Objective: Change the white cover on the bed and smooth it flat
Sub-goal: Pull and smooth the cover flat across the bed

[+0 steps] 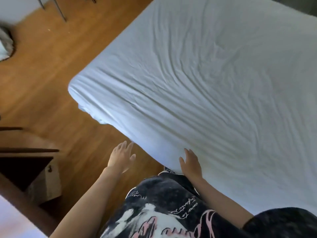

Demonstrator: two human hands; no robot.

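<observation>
From the head view, the white cover point(197, 86) lies stretched over the bed, creased in long ripples. The right hand point(190, 163) rests flat on its near edge, grip released; the left hand point(121, 158) hovers spread beside it, grasping nothing. Best to sweep both palms outward along the creases.

One head-worn camera looks steeply down (tilted) over the bed point(205, 74) corner.

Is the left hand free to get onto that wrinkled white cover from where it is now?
Probably yes. The left hand hovers open over the wooden floor, just beside the edge of the white cover, and nothing lies between them. The right hand already rests flat on that edge.
</observation>
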